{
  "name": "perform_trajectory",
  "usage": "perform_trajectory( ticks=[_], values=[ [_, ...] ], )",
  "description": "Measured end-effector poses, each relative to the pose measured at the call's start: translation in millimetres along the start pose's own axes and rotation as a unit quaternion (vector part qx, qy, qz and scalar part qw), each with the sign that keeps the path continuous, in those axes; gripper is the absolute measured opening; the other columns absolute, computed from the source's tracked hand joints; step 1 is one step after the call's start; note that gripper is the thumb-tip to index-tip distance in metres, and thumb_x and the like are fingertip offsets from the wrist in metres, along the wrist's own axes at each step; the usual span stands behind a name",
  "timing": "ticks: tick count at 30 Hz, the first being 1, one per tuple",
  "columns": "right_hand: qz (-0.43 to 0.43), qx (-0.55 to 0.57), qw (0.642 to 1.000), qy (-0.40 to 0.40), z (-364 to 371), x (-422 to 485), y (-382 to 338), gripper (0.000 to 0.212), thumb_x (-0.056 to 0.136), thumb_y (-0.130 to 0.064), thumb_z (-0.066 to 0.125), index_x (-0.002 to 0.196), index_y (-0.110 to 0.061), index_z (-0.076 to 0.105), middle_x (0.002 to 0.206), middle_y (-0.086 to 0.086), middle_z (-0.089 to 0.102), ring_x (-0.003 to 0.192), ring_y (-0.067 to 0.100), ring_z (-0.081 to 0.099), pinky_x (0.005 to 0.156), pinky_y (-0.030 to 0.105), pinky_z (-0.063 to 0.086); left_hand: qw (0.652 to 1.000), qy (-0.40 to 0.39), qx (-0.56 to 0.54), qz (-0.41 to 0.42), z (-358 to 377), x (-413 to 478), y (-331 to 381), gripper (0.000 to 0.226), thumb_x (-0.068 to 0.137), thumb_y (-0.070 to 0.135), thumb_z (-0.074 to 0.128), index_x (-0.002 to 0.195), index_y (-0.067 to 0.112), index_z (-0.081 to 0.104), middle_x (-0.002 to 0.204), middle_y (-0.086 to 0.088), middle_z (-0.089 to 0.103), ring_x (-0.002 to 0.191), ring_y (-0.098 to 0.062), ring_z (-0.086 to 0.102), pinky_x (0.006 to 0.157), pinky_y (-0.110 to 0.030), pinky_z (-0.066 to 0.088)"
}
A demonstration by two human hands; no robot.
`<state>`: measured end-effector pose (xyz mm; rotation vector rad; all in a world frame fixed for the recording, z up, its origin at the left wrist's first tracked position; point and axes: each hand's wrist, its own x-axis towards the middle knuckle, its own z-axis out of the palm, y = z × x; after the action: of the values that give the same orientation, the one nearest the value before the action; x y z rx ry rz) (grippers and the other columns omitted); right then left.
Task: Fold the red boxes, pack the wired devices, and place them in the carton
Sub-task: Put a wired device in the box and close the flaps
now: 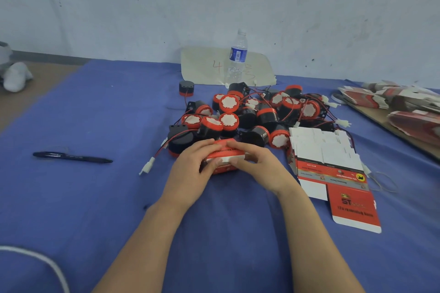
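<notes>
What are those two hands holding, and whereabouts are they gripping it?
A small red and white cardboard box: the left hand grips its left end, the right hand its right end, fingers curled over the top.

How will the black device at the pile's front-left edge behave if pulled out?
The device looks round, so it would probably roll. Its wire trails loose, likely floppy, and the white connector may snag. Hard plastic shell: probably stiff under a grip.

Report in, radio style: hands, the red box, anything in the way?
Left hand and right hand both gripping the red box. White flap showing. Pile of wired devices close behind, flat boxes to the right.
</notes>
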<state>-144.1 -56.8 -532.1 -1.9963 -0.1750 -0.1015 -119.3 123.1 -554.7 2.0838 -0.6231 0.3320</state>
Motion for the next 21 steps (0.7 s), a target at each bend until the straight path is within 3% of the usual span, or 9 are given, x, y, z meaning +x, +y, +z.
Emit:
perform_trajectory(
  ticks=[3, 8, 15, 21],
  values=[
    [-0.015, -0.019, 0.999, 0.023, 2, 0, 0, 0.031, 0.093, -0.019, 0.060, 0.120, -0.035, 0.059, 0.117, -0.012, 0.061, 0.101, -0.004, 0.058, 0.084, 0.009, 0.047, 1.000, 0.012, 0.011, 0.005, 1, 1, 1, 0.033, 0.095, 0.026, 0.057, 0.127, 0.033, 0.061, 0.134, 0.016, 0.053, 0.126, -0.001, 0.044, 0.104, -0.016, 0.033],
    [-0.035, -0.037, 0.996, 0.076, 8, 2, 3, 0.022, 0.092, -0.024, 0.060, 0.112, -0.033, 0.065, 0.113, -0.005, 0.065, 0.101, 0.010, 0.060, 0.089, 0.022, 0.050, 0.999, 0.039, -0.030, 0.000, 1, 2, 3, 0.028, 0.094, 0.023, 0.058, 0.120, 0.027, 0.066, 0.128, 0.012, 0.060, 0.120, 0.000, 0.050, 0.101, -0.016, 0.039],
    [-0.038, -0.025, 0.993, 0.106, 12, 5, 2, 0.016, 0.092, -0.027, 0.060, 0.103, -0.039, 0.061, 0.108, -0.009, 0.064, 0.097, 0.000, 0.060, 0.076, 0.008, 0.048, 0.994, 0.055, -0.082, -0.048, 0, 3, 6, 0.026, 0.094, 0.027, 0.058, 0.119, 0.026, 0.065, 0.113, 0.018, 0.059, 0.103, 0.002, 0.054, 0.082, -0.006, 0.047],
    [-0.049, -0.034, 0.990, 0.130, 15, 6, 2, 0.016, 0.090, -0.028, 0.062, 0.105, -0.036, 0.062, 0.101, -0.018, 0.063, 0.092, -0.008, 0.059, 0.073, 0.004, 0.046, 0.993, 0.053, -0.097, -0.043, 1, 3, 8, 0.025, 0.095, 0.018, 0.056, 0.118, 0.025, 0.064, 0.118, 0.017, 0.056, 0.105, 0.014, 0.049, 0.086, -0.002, 0.041]
  ],
)
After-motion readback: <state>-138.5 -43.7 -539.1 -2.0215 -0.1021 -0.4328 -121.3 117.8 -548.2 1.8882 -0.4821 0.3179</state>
